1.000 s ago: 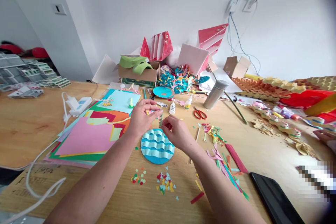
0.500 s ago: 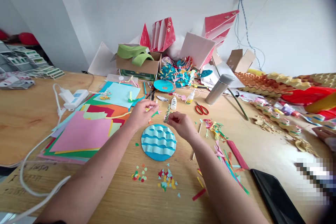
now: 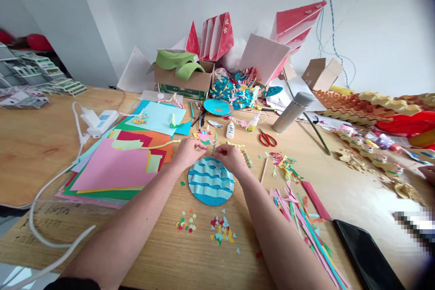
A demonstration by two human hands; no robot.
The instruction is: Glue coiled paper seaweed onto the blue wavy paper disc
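A blue paper disc [image 3: 210,198] with wavy light-blue strips across it lies flat before me. My right hand [image 3: 231,157] is at its upper right edge, thumb and fingers pinched on a thin green twisted paper strip [image 3: 215,143] that points up and away. Off the disc's upper left edge is my left hand [image 3: 189,152], its fingers pinched together; whatever they hold is too small to make out. A pink paper fish [image 3: 204,136] lies just behind the left fingertips. Beside the right hand are yellowish curled strips [image 3: 246,158], partly covered by it.
Paper dots [image 3: 186,222] and small triangles [image 3: 221,231] lie in front of the disc. Coloured sheets [image 3: 115,163] are stacked left. Behind stand glue bottles [image 3: 230,130], red scissors [image 3: 268,138] and a steel flask [image 3: 292,112]. Paper strips [image 3: 302,231] and a phone [image 3: 367,253] lie right.
The view has shifted slightly. My left hand has come lower, nearer the disc's edge, uncovering the paper fish. My right hand still pinches the green strip, which stands straighter.
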